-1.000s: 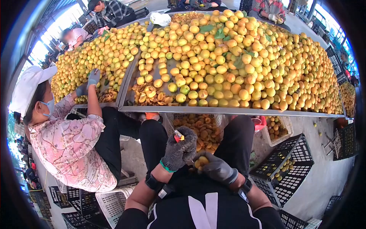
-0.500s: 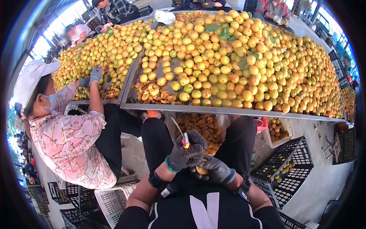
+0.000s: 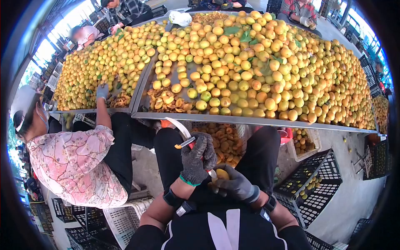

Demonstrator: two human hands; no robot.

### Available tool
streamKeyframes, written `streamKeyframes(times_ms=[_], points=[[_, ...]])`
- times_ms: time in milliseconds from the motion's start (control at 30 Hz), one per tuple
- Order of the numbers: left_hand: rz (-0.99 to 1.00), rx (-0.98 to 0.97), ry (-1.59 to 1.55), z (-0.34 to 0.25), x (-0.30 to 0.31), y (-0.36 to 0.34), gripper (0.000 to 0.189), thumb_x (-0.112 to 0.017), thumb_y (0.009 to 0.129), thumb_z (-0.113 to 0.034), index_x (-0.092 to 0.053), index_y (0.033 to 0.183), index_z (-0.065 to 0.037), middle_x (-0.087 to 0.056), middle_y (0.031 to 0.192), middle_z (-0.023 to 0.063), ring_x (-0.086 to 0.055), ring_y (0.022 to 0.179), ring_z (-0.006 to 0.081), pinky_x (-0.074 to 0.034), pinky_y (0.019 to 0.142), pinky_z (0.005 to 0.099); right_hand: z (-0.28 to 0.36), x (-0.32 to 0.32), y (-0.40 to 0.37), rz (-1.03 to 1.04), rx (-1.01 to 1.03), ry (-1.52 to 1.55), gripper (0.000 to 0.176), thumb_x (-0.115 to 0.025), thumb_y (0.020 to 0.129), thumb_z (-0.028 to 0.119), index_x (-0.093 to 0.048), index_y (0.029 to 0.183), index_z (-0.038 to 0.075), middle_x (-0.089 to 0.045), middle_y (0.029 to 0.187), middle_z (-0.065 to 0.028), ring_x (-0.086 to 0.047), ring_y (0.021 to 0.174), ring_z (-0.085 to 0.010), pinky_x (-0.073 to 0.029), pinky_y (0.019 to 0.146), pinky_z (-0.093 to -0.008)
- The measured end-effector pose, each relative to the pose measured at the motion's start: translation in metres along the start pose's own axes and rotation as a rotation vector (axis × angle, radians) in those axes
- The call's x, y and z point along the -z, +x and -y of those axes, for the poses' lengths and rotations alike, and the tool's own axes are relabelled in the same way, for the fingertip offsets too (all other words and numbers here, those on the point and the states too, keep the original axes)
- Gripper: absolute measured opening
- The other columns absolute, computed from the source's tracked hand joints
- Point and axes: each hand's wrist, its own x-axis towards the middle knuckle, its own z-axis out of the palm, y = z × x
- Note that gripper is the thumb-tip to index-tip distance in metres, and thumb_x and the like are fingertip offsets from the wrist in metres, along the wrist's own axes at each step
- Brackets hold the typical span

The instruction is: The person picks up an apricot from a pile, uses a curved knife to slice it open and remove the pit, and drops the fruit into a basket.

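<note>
- Yellow fruit (image 3: 222, 173): lower centre of frame, in the gloved right hand (image 3: 239, 186), fingers curled around it.
- Left hand (image 3: 197, 158), centre of frame: fingers clenched on the handle of a curved-bladed tool (image 3: 181, 127), blade towards upper left.
- Handling, judged: fruit light, smooth-skinned, easily bruised; cut flesh probably slippery. Tool stiff.
- Recommended hold: fruit cupped lightly by its sides; tool by handle only.

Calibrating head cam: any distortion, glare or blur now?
Head view: strong fisheye, table bowed along its far side, corners black; head view: daylight blown out at upper left and right; head view: left hand and right hand look reasonably sharp.
</note>
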Motion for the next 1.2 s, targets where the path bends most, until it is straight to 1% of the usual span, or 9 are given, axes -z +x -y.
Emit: streamKeyframes(times_ms=[567,633,733,767,833,867,933,1033,1200], points=[[0.214,-0.142,-0.057,0.013,0.022,-0.004,0.009,-0.06,0.093,-0.011,-0.057,0.102,-0.009,-0.057,0.082,0.0056,-0.05,0.055,0.0115,-0.041,0.043,0.0273,-0.005,-0.001,0.001,-0.002,0.004,-0.211,0.045,-0.055,0.097,0.016,-0.034,0.136,0.01,-0.055,0.093,-0.0043,-0.053,0.069,-0.0089,-0.042,0.057,-0.0195],[0.359,-0.035,-0.303,0.015,0.032,-0.002,0.016,-0.054,0.096,-0.022,-0.058,0.105,-0.009,-0.059,0.089,0.0083,-0.056,0.064,0.0171,-0.047,0.051,0.0323,-0.004,-0.003,0.0,-0.009,-0.003,-0.208,0.044,-0.055,0.097,0.017,-0.035,0.136,0.01,-0.055,0.091,-0.0043,-0.053,0.068,-0.0089,-0.042,0.057,-0.0195],[0.268,-0.058,-0.083,0.014,0.043,-0.009,0.034,-0.045,0.097,-0.038,-0.058,0.107,-0.009,-0.061,0.098,0.0112,-0.061,0.078,0.0232,-0.052,0.06,0.0367,-0.007,0.001,-0.001,-0.002,0.007,-0.194,0.044,-0.055,0.097,0.018,-0.035,0.136,0.011,-0.056,0.089,-0.0043,-0.053,0.068,-0.0089,-0.042,0.057,-0.0195],[0.267,-0.059,-0.084,0.01,0.038,-0.008,0.034,-0.045,0.097,-0.038,-0.058,0.107,-0.009,-0.061,0.098,0.0112,-0.061,0.078,0.0232,-0.052,0.06,0.0367,-0.008,0.003,0.0,0.01,0.026,-0.183,0.045,-0.055,0.097,0.019,-0.036,0.136,0.011,-0.056,0.087,-0.0041,-0.053,0.068,-0.0089,-0.042,0.057,-0.0195],[0.19,-0.118,0.028,0.002,0.024,-0.01,0.009,-0.059,0.095,-0.02,-0.055,0.1,-0.014,-0.047,0.066,0.0008,-0.041,0.05,0.0112,-0.036,0.045,0.0279,-0.007,0.0,0.0,0.01,0.038,-0.168,0.045,-0.056,0.097,0.021,-0.036,0.136,0.011,-0.056,0.087,-0.0041,-0.053,0.069,-0.0089,-0.042,0.057,-0.0197],[0.189,-0.118,0.029,0.005,0.03,-0.01,0.009,-0.059,0.095,-0.02,-0.055,0.1,-0.014,-0.047,0.066,0.0008,-0.041,0.05,0.0112,-0.036,0.045,0.0279,-0.006,-0.001,-0.001,0.009,0.052,-0.154,0.045,-0.056,0.097,0.022,-0.036,0.136,0.011,-0.056,0.086,-0.004,-0.053,0.069,-0.0089,-0.043,0.058,-0.0199],[0.289,-0.03,-0.207,0.01,0.045,-0.011,0.024,-0.048,0.097,-0.03,-0.058,0.111,-0.013,-0.061,0.105,0.0114,-0.062,0.087,0.0251,-0.054,0.068,0.0385,-0.009,0.001,0.0,0.006,0.036,-0.165,0.046,-0.056,0.097,0.023,-0.036,0.137,0.011,-0.056,0.087,-0.0038,-0.054,0.07,-0.0089,-0.043,0.058,-0.02],[0.314,-0.087,0.06,0.008,0.048,-0.009,0.02,-0.05,0.097,-0.025,-0.057,0.111,-0.014,-0.06,0.101,0.0098,-0.06,0.081,0.0229,-0.052,0.065,0.0387,-0.01,-0.001,0.001,0.005,0.035,-0.168,0.047,-0.056,0.097,0.024,-0.036,0.137,0.011,-0.055,0.088,-0.0035,-0.054,0.07,-0.0089,-0.043,0.059,-0.0202],[0.21,-0.068,-0.174,0.005,0.02,-0.012,0.011,-0.056,0.095,-0.016,-0.057,0.106,-0.013,-0.056,0.087,0.0054,-0.051,0.059,0.0157,-0.044,0.049,0.0296,-0.013,0.0,-0.001,0.024,0.063,-0.175,0.046,-0.056,0.097,0.022,-0.035,0.136,0.011,-0.054,0.091,-0.0035,-0.054,0.071,-0.0093,-0.043,0.059,-0.0205]])
